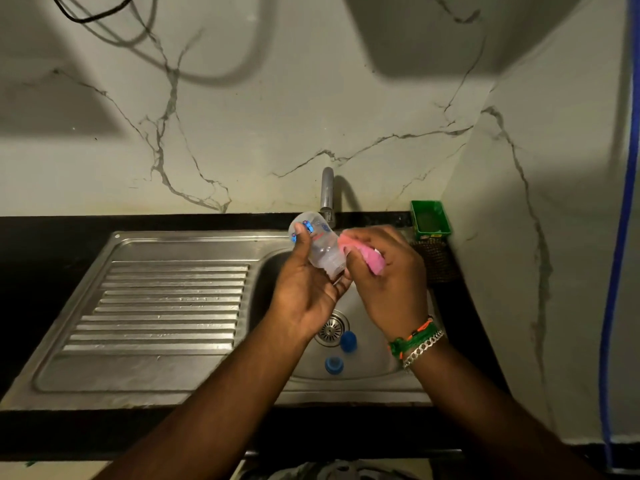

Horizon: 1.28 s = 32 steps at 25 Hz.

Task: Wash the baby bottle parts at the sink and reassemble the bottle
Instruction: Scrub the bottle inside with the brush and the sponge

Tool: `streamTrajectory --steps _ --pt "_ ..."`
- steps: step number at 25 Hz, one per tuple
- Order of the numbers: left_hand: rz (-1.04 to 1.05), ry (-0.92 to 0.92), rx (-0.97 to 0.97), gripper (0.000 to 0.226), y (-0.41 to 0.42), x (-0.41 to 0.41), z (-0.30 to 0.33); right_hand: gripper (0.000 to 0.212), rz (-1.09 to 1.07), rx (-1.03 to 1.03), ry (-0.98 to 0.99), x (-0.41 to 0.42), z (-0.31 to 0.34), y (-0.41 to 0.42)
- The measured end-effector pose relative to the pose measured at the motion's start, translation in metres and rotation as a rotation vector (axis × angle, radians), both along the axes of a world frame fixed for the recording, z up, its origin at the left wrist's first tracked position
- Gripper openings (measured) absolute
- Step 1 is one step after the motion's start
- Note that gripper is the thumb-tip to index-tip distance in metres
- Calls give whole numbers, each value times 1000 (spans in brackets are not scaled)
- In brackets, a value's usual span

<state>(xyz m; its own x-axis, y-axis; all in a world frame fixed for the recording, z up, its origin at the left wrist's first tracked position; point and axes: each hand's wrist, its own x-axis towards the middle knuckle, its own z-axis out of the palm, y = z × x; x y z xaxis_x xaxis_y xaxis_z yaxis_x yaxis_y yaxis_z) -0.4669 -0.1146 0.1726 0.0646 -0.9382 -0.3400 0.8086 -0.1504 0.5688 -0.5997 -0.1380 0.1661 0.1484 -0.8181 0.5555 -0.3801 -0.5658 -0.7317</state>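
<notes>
My left hand (304, 289) grips the clear bottle body (320, 245), mouth toward me, over the sink basin (367, 362). My right hand (388, 282) pinches a pink sponge (372, 256) against its neck. 2 blue parts (348, 341) (333, 364) lie in the basin below my fingers, near the drain (330, 329). Scrubbing underway; those parts, rinsing and reassembly look left to do.
</notes>
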Motion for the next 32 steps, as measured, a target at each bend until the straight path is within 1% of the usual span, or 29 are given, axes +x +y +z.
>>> streamTrajectory --steps 3,6,9,10,12,14,16,17,18,19,21,22,25,27,30,32 --pt "29 68 -15 53 -7 6 2 20 113 -22 24 -7 -2 1" --pt "53 146 -58 71 -14 6 -1 20 32 40 6 -12 -8 -6" --pt "97 200 -89 90 -19 4 -8 22 19 8 -30 -5 -11 -6" --pt "112 181 -88 90 -20 3 -8 22 10 11 -53 -5 -11 -7" --pt "145 80 -66 81 -21 -2 -5 22 -53 68 -101 -8 -13 -14" --pt "187 -9 -35 74 -25 -6 -5 21 -72 119 -88 -10 -16 -22" --pt "207 -51 -18 62 -30 -9 -9 18 24 159 -69 -12 -17 -28" --pt "202 -59 -6 54 -31 -10 -10 18 72 182 -91 -13 -16 -31" --pt "188 -56 4 52 -33 -10 -10 18 93 192 -121 -14 -14 -37" --pt "172 -49 9 57 -35 -10 -9 17 83 181 -139 -17 -14 -42" --pt "161 -70 11 71 -41 -7 -8 15 50 132 -113 -20 -17 -49" --pt "166 -85 8 74 -44 -6 -6 15 71 127 -100 -22 -18 -50" --pt "158 -92 29 72 -47 -6 -4 15 205 214 -140 -23 -15 -55" --pt "120 -85 60 66 -49 -9 -7 15 178 228 -157 -26 -16 -64" --pt "123 -107 73 57 -54 -6 -8 15 111 139 -72 -29 -22 -61" --pt "162 -103 77 61 -56 -6 -7 17 150 179 -72 -26 -23 -55"
